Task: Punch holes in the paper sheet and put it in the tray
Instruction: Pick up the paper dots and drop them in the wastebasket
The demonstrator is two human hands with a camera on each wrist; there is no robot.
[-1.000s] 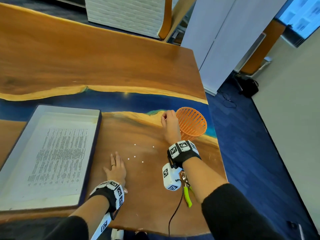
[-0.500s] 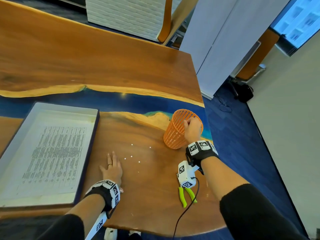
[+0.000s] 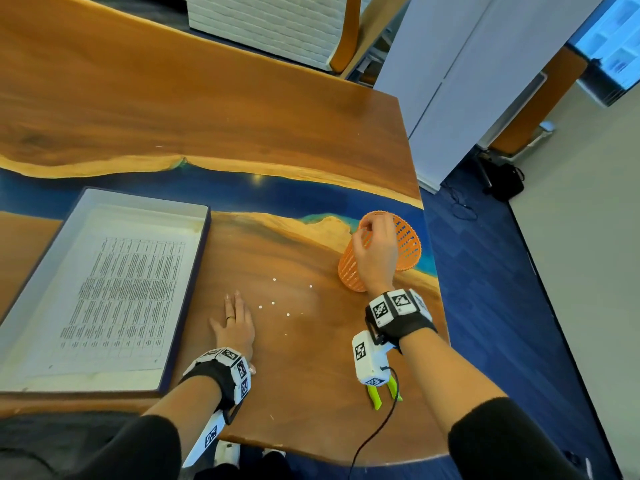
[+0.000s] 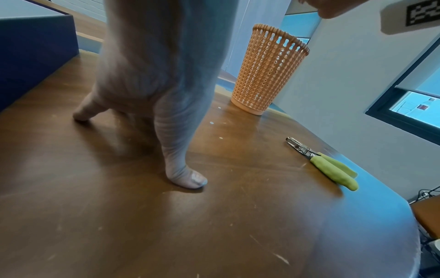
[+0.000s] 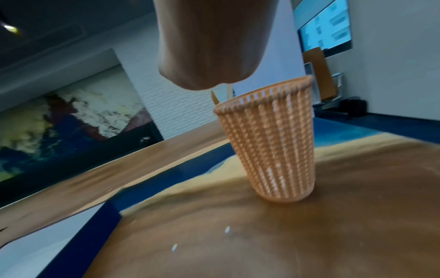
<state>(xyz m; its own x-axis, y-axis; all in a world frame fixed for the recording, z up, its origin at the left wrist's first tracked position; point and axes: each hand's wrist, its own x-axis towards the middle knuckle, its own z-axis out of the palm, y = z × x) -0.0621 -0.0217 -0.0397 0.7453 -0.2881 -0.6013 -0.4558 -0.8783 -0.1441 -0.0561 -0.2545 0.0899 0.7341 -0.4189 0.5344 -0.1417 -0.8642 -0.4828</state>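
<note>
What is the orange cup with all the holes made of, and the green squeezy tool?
The orange cup looks like moulded plastic: thin, matt lattice walls you can see light through. The tool seems to have a shiny metal head and smooth green grips, probably plastic or rubber; the pictures cannot settle which.

1. From the head we look steeply down on the table (image 3: 277,133).
2. Our left wrist view sits low, facing the orange basket (image 4: 269,69).
3. Our right wrist view, blurred, probably hovers higher; all three share that basket.
</note>
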